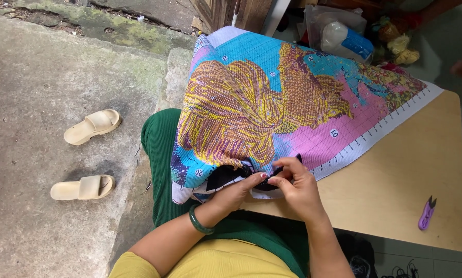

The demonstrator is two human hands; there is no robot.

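While my hands meet at the near edge of the cross-stitch canvas (272,103), the only container I can make out sits far beyond my fingertips: a clear plastic bag (334,25) at the top of the view, holding a white bottle with a blue label (346,41). What else is inside I cannot tell.

My left hand (236,193) comes in from under the cloth's dark lower edge, thumb and fingers closed on the fabric fold. A green bangle (200,221) circles that wrist. My right hand (295,185) sits just beside it, its fingers (285,172) pinched together on the same dark patch; whether a needle is between them is too small to see. The two hands touch at the fingertips.

The canvas spreads away from my fingers, draped over my green-clad lap and onto the wooden table (411,175). Well to the right of my right hand, a purple thread snipper (426,212) lies on the table. Far left of my left hand, two beige sandals (89,154) rest on the concrete.
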